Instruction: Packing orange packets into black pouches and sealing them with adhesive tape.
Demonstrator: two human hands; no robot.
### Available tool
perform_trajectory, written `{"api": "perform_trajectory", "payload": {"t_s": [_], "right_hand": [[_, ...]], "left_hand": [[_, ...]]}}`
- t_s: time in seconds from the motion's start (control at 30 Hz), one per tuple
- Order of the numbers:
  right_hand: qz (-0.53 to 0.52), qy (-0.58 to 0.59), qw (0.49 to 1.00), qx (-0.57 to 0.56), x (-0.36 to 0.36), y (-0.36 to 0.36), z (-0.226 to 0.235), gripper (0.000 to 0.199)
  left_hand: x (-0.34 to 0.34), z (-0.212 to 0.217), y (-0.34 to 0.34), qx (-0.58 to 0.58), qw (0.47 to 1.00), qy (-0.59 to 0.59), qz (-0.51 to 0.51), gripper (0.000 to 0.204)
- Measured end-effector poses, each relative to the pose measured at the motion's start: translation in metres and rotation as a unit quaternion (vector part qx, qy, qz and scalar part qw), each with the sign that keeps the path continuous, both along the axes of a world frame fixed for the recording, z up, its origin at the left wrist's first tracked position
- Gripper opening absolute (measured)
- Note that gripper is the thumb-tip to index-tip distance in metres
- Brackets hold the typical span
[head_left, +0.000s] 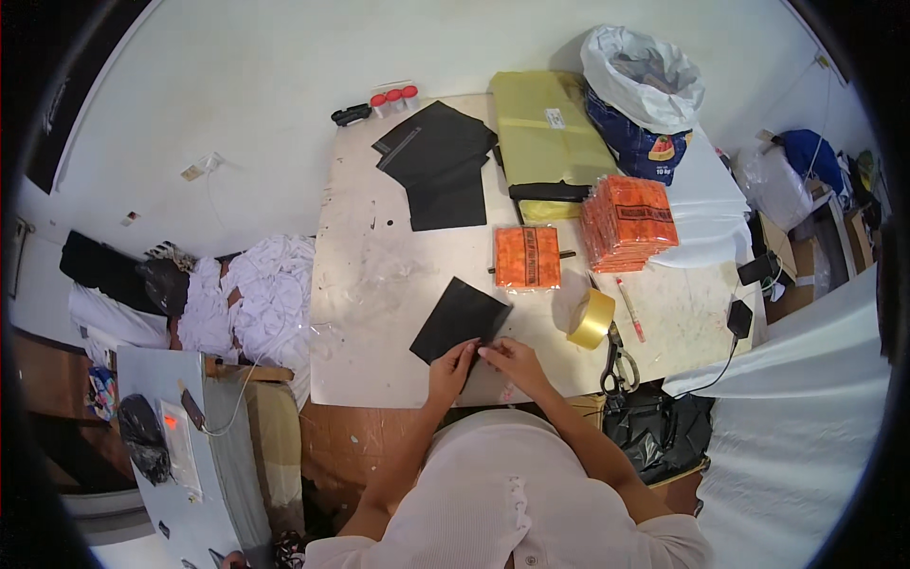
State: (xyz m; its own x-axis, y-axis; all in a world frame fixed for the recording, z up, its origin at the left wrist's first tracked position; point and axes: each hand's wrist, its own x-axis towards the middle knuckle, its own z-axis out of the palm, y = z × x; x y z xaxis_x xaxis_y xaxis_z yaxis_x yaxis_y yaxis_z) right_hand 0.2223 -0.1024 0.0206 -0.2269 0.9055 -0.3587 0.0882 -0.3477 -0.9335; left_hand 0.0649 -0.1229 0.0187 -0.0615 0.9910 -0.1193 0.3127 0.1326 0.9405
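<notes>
A flat black plastic bag (457,318) lies tilted on the table near its front edge. My left hand (449,373) is closed on the bag's near edge, thumb and fingers together. Close beside it, my right hand (517,364) pinches at the bag's near right corner; the exact grip is small and partly hidden by the fingers. Just beyond the bag lies an orange packet in clear wrap (527,257), with a dark thin strip under it. To its right stands a stack of similar orange packets (632,226).
Several black bags (445,175) lie at the far left of the table (355,313). A yellow package (545,133) and a blue-and-white sack (633,133) stand at the back. A yellow tape roll (591,319), black-handled scissors (618,370) and a pen (630,311) lie at right.
</notes>
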Motion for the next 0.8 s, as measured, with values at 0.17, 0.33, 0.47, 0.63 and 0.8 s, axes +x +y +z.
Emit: {"api": "perform_trajectory", "payload": {"t_s": [0.17,0.33,0.47,0.63,0.8], "right_hand": [[0.039,-0.096,0.994,0.039,0.002,0.0,-0.002,0.028],[-0.035,0.09,0.99,-0.102,0.012,0.006,-0.012,0.032],[-0.045,0.088,0.986,-0.132,0.016,0.007,0.001,0.037],[-0.048,0.054,0.993,-0.098,0.018,0.002,-0.007,0.038],[-0.02,-0.045,0.998,-0.047,0.014,0.006,0.005,0.035]], "left_hand": [[0.002,0.014,0.002,0.087,0.983,0.121,-0.108,0.031],[-0.001,0.021,0.011,0.101,0.972,0.14,-0.157,0.029],[-0.003,0.02,0.014,0.065,0.982,0.133,-0.114,0.021],[-0.001,0.036,0.021,0.019,0.992,0.104,-0.067,0.018],[0.001,0.034,0.025,-0.003,0.992,0.111,-0.063,0.019]]}}
